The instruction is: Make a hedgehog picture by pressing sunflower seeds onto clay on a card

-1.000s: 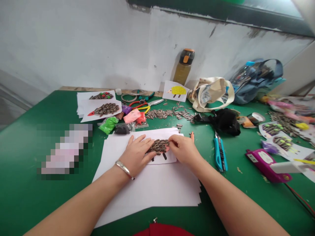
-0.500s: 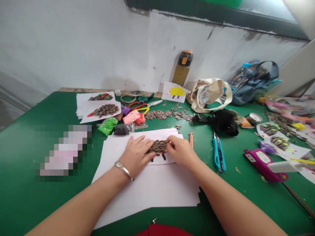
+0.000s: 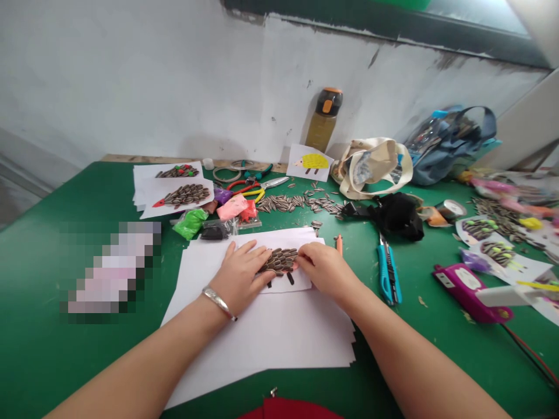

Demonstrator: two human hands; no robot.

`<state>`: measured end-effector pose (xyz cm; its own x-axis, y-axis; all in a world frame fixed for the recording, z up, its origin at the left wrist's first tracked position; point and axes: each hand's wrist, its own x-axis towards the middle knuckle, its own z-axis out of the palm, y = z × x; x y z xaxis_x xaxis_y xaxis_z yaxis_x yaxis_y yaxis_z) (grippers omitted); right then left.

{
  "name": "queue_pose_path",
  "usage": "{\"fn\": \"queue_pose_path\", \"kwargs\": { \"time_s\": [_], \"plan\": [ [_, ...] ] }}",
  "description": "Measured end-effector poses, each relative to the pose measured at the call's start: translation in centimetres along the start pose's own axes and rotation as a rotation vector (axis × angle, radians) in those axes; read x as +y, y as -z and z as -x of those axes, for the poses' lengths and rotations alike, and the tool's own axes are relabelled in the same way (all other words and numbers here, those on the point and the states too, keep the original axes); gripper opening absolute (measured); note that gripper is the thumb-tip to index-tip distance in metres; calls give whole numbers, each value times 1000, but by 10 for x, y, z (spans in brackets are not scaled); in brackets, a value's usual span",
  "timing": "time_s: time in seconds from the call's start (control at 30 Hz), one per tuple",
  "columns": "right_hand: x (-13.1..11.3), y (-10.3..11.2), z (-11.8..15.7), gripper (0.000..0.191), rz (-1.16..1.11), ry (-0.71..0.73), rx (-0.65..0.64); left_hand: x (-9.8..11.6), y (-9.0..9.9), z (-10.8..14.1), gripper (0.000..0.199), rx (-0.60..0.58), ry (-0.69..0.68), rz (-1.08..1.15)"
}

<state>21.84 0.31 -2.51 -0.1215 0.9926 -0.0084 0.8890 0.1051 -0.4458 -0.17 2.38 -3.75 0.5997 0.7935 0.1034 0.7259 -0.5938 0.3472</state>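
Observation:
A hedgehog picture [image 3: 279, 261] made of striped sunflower seeds, with black feet, lies on a small white sheet over a stack of white paper [image 3: 262, 331]. My left hand [image 3: 244, 270] rests flat on that small sheet with fingers spread, its fingertips at the left edge of the seeds. At the right end of the seeds, my right hand [image 3: 321, 265] has its thumb and fingertips pinched together. Whatever lies between those fingertips is hidden. A bit of pink shows beside them, under the seeds.
Loose sunflower seeds [image 3: 283, 203], bagged coloured clay [image 3: 231, 208] and pliers [image 3: 257, 187] lie behind the paper. Two seed hedgehogs [image 3: 186, 196] sit at left. To the right are an orange pen [image 3: 339, 244], a blue utility knife [image 3: 388, 273] and a magenta device [image 3: 471, 291].
My right hand has shifted very slightly to the right at the end of the seeds, showing a little more pink. My left hand stays in place.

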Motion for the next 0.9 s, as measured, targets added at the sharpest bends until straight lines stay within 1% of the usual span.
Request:
{"fn": "queue_pose_path", "kwargs": {
  "time_s": [0.13, 0.27, 0.5, 0.67, 0.9],
  "plan": [
    [1, 1, 2, 10, 5, -17, 4, 0, -1, 1, 39, 20, -1, 6],
    [2, 0, 2, 19, 31, 1, 4, -1, -1, 1, 39, 21, -5, 8],
    [2, -2, 0, 26, 54, -8, -4, 0, 1, 0, 40, -13, -1, 7],
    [3, -2, -1, 25, 59, 17, -5, 1, 2, -1, 38, -12, -7, -5],
    [0, -2, -1, 23, 32, -2, 12, 1, 2, -2, 40, -22, 10, -8]
  ]
}}
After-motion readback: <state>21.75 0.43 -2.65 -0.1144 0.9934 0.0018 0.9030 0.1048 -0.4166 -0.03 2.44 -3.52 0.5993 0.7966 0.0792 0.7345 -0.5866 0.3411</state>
